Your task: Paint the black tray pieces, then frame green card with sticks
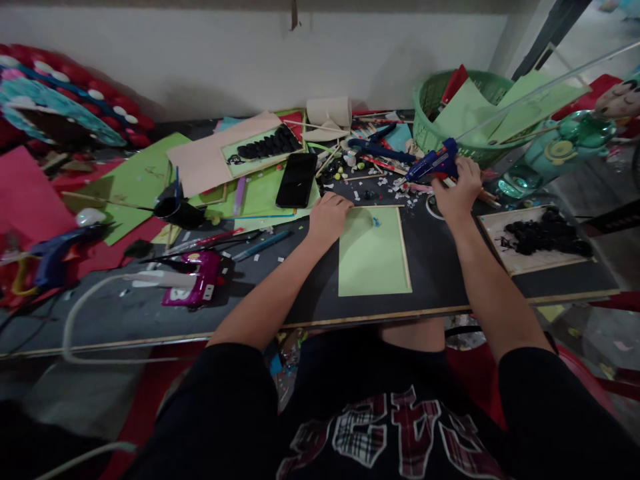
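A blue hot glue gun (434, 162) is in my right hand (459, 190), its nozzle pointing left and down over the scraps. From its back a long translucent glue stick (540, 92) slants up to the right. Below lies a light green sheet of paper (373, 260), with one thin wooden stick (404, 250) along its right edge and another wooden strip (380, 206) along the top. My left hand (330, 217) is closed at the sheet's top left corner, fingertips on the strip's left end. A small blue mark (376, 222) shows near the top of the sheet.
Behind the sheet lie a black phone (296, 181), navy-handled pliers (383, 148) and paper scraps. A green basket (425, 127) and a teal bottle (543, 163) stand at right, near a framed black piece (545, 233). Leftward are a magenta power strip (200, 280) and a black cup (175, 208).
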{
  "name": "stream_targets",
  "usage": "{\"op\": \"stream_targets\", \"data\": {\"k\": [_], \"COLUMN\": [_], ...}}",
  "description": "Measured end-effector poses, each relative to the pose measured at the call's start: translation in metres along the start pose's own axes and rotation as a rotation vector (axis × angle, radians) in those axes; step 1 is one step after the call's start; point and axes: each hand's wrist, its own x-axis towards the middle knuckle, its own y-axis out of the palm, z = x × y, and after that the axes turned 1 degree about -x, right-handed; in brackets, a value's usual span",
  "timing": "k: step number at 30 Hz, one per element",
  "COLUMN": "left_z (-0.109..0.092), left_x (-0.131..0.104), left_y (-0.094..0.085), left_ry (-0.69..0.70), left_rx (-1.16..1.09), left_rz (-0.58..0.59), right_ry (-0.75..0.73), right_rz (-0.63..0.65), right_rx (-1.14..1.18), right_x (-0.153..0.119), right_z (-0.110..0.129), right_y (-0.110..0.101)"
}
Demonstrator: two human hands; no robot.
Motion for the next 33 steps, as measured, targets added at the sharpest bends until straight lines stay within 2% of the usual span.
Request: {"op": "stream_targets", "data": {"k": [8, 12, 17, 19, 22, 28, 33], "left_z": [-0.005, -0.007, -0.006, -0.005, -0.006, -0.013, -0.015], "left_x": [0.002, -0.002, -0.011, -0.013, -0.014, -0.017, -0.018], "left_y": [-0.007, -0.018, -0.039, -0.043, -0.045, -0.041, -0.042], "left_ry": [-0.089, -0.108, -0.212, -0.241, -0.269, -0.265, -0.258], "left_rx": [-0.026, 0.016, 0.063, 0.079, 0.093, 0.148, 0.163], "left_rz": [0.096, 0.069, 0.0, 0.01, 0.083, 0.165, 0.189], "right_ry": [-0.02, -0.045, -0.07, -0.079, -0.097, -0.2, -0.214], "right_rz": [-0.006, -0.026, 0.003, 0.004, 0.033, 0.201, 0.292], "right_rx": [-0.049, -0.079, -0.107, -0.106, -0.123, -0.179, -0.196], "right_x": [0.0, -0.001, -0.005, -0.007, -0.008, -0.006, -0.008], "right_z": [0.0, -0.003, 0.001, 0.01, 0.033, 0.087, 0.115], "right_y": [0.001, 0.003, 0.004, 0.003, 0.005, 0.014, 0.021]}}
